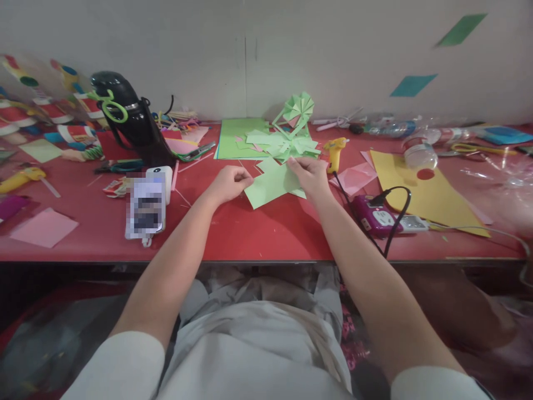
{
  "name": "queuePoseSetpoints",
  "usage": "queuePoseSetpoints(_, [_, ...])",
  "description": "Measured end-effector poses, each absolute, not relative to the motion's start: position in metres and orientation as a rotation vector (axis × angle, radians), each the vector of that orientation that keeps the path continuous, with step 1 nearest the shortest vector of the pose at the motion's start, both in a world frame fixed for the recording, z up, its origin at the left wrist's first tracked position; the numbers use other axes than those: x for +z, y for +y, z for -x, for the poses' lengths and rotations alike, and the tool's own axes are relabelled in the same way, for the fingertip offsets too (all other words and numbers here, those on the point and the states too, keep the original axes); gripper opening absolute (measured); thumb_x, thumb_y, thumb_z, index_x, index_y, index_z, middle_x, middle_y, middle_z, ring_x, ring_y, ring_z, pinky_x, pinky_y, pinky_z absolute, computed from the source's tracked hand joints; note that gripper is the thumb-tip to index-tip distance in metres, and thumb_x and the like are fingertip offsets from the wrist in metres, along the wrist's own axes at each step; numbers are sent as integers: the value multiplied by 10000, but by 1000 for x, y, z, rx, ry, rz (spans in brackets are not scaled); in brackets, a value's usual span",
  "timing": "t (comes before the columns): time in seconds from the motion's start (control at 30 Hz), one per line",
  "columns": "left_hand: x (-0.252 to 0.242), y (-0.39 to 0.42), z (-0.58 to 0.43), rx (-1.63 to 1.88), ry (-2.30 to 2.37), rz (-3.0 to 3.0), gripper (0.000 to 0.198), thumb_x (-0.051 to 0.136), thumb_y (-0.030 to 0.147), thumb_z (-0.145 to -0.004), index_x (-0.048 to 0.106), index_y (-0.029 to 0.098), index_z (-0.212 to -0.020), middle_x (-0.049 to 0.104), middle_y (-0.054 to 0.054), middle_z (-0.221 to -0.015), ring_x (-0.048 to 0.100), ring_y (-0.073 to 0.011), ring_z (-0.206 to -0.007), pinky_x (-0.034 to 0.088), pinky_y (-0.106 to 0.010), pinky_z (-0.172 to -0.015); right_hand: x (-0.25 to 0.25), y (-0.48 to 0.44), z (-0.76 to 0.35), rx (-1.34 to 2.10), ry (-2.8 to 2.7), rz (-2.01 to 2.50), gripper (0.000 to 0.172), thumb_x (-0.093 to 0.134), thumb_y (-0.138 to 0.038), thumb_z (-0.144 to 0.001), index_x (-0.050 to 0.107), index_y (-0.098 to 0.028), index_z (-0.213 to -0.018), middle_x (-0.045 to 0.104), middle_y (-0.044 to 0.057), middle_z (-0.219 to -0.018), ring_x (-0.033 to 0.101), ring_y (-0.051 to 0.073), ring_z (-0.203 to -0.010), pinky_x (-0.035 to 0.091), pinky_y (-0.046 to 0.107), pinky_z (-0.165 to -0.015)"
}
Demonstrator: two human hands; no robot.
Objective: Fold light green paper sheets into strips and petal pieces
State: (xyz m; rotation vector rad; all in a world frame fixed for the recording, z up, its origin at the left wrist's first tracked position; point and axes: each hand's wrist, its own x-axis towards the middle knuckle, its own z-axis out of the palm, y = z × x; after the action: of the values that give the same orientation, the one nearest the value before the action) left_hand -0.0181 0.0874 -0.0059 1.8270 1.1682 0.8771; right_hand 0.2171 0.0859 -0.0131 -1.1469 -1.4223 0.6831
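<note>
From the head camera, two bare hands work over a red table (pixel 258 239), with a pale green sheet (pixel 270 180) lying between them. The left hand (pixel 231 183) has thumb and fingertips drawn almost together at the sheet's left edge; whether they grip the paper, I cannot tell. The right hand (pixel 310 175) is bent over the sheet's right side, thumb at the upper edge, fingers curled; their hold on it is hidden. Just beyond the right fingers lie folded green pieces (pixel 289 145), and above these stands a round pleated green rosette (pixel 298 108). A brighter green stack (pixel 237 138) lies beyond the left fingers. Just right of the right fingers is a yellow glue gun (pixel 334 149), then pink paper (pixel 356 178), and farther right a large yellow sheet (pixel 449 203) with a clear bottle (pixel 418 153) at its far edge. Nearer the wearer than that pink paper sits a purple power strip (pixel 377 219). Left of the left fingers lies a phone (pixel 145 208), its screen blurred, with a black flask (pixel 133 119) beyond it.
</note>
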Motion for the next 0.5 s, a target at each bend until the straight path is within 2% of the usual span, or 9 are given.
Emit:
queuePoseSetpoints(0.13, [-5, 84, 14, 842, 1021, -1849, 239, 713, 375, -790, 702, 148, -864, 730, -88, -904, 660, -191, -829, 496, -303, -738, -11, 80, -211, 787, -1476, 1143, 500, 670, -697, -721, 630, -201, -669, 495, 12, -624, 443, 150, -618, 346, 295, -572])
queuePoseSetpoints(0.23, [-5, 82, 9, 880, 1018, -1861, 301, 688, 438, -810, 718, 142, -855, 730, -88, -877, 648, -191, -804, 477, -294, -701, -10, 76, -205, 889, -1526, 1114, 484, 687, -675, -717, 684, -191, -735, 606, 36, -708, 521, 171, -678, 386, 295, -601])
queuePoseSetpoints(0.33, [-6, 84, 8, 914, 1112, -1915, 266, 659, 396, -819, 702, 137, -779, 703, -68, -768, 612, -170, -717, 439, -285, -649, -11, 74, -199, 908, -1536, 1103, 463, 702, -643, -720, 691, -179, -728, 623, 34, -714, 520, 162, -669, 377, 287, -589])
queuePoseSetpoints(0.5, [-8, 85, 8, 874, 1253, -2031, 195, 596, 311, -848, 666, 153, -758, 667, -49, -741, 561, -150, -676, 401, -284, -637, -13, 77, -200, 846, -1525, 1142, 451, 701, -623, -730, 706, -173, -747, 578, 16, -659, 485, 144, -627, 353, 281, -551])
